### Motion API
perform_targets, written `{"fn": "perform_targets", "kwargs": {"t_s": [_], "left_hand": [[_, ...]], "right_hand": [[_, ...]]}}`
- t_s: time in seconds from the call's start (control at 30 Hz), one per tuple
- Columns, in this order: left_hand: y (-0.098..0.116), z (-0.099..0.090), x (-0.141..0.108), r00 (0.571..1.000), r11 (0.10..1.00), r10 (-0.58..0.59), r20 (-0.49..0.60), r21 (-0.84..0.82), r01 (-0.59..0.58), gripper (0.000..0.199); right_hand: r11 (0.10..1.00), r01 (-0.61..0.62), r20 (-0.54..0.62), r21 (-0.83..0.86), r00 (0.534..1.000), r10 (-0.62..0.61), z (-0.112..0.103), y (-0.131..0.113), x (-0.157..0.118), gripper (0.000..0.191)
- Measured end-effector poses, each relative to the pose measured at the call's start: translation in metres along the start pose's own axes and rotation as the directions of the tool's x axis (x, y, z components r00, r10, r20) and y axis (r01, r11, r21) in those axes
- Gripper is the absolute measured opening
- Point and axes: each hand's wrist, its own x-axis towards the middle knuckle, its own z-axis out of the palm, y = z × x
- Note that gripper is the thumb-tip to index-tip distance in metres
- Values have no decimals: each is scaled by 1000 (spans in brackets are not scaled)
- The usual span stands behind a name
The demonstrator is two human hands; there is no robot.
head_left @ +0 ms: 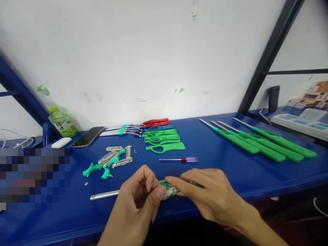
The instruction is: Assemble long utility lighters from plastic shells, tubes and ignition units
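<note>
A partly open long-reach lighter [164, 183] lies low over the front of the table, its metal tube [105, 195] sticking out to the left. Inside its green shell a clear part and small pieces show between my hands. My left hand [137, 201] is closed, thumb and curled fingers at the lighter's middle; whatever small piece may be between the fingertips is hidden. From the right, my right hand [212, 191] wraps over the handle end, fingers pressing on it. A screwdriver [179, 159] with a clear purple handle lies just beyond both hands.
Clear fuel tanks [123, 162] and teal triggers [96, 166] lie left. Behind are metal tubes with wires [120, 131] and green, blue and red shell halves [166, 147]. Whole green lighters [269, 150] lie right. A phone [88, 136], white case [61, 142] and bottle [63, 121] stand back left.
</note>
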Motion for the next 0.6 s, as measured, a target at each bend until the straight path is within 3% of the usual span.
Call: {"fn": "perform_targets", "kwargs": {"t_s": [0.13, 0.2, 0.27, 0.4, 0.6], "left_hand": [[-3, -5, 5, 965, 942, 251, -78, 250, -225, 16], [-8, -10, 11, 908, 843, 402, -120, 436, -316, 16], [-15, -16, 18, 869, 727, 490, -72, 584, -362, 17], [-29, -20, 27, 843, 567, 523, 128, 686, -456, 15], [-37, -11, 33, 841, 552, 494, 221, 667, -500, 19]], "right_hand": [[985, -145, -83, 98, 985, 153, -5, 3, 3, 22], [953, -264, -88, 149, 956, 279, -10, 4, 4, 13], [913, -364, -56, 183, 924, 379, -13, 4, 5, 12], [873, -445, 35, 199, 894, 447, -12, 1, 5, 14], [851, -495, 140, 179, 868, 476, -9, 0, 7, 19]]}}
